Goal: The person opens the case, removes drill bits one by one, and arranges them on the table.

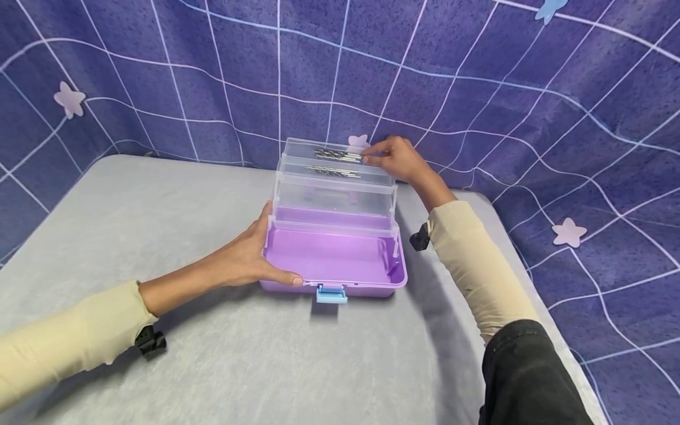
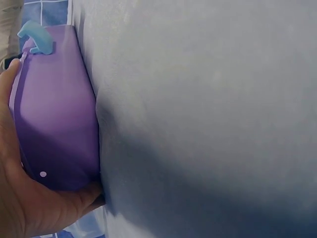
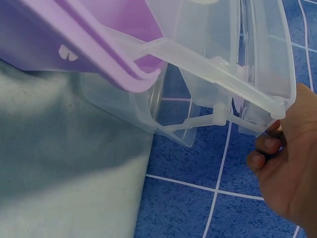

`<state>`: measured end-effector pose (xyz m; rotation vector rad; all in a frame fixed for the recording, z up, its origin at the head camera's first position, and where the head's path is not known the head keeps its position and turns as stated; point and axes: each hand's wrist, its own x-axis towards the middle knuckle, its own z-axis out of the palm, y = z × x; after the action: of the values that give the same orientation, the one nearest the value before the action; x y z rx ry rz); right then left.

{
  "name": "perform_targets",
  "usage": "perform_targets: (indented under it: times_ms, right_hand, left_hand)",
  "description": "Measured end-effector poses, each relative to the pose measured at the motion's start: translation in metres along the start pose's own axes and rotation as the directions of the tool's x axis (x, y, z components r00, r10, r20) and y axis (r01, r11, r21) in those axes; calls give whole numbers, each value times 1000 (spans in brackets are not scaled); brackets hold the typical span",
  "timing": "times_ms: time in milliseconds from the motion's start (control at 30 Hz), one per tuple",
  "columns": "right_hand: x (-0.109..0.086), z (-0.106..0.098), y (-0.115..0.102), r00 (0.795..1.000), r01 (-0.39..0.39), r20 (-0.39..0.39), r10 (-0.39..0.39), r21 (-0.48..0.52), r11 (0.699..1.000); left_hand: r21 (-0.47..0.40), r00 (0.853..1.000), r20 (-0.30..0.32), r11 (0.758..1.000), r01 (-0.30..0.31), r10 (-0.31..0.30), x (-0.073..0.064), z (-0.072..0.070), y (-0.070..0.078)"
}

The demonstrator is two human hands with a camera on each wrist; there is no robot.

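Left hand: clamped on the purple toolbox.
Right hand: at the upper clear tray; whether pinching, I cannot tell.
Drill bits: 2 groups, apparently.

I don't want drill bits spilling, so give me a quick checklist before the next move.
1. Box steadied: ok. The left hand grips the purple box at its front left corner.
2. Trays opened out: ok. The clear trays stand fanned out above the box's rear part.
3. Latch free: ok. The blue latch juts out at the front, unfastened.
4. Bits contained: ok. The rear bunch of drill bits and the front bunch both lie in the upper trays.
5. Bit firmly pinched: cannot tell. The right hand has its fingertips at the rear bunch's right end, but the grasp is unclear.
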<state>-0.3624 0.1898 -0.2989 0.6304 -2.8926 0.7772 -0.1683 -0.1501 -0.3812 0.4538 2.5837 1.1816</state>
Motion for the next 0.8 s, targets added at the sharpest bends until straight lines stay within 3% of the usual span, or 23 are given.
perform_targets:
  times_ms: [567, 800]
  right_hand:
    - [5, -2, -2, 999, -8, 52, 13, -89, 996]
    - [2, -7, 5, 998, 20, 61, -18, -31, 999]
  left_hand:
    - [-27, 1000, -12, 1000, 7, -8, 0, 1, 0]
    - [-40, 1000, -9, 999, 1, -1, 1, 0, 1]
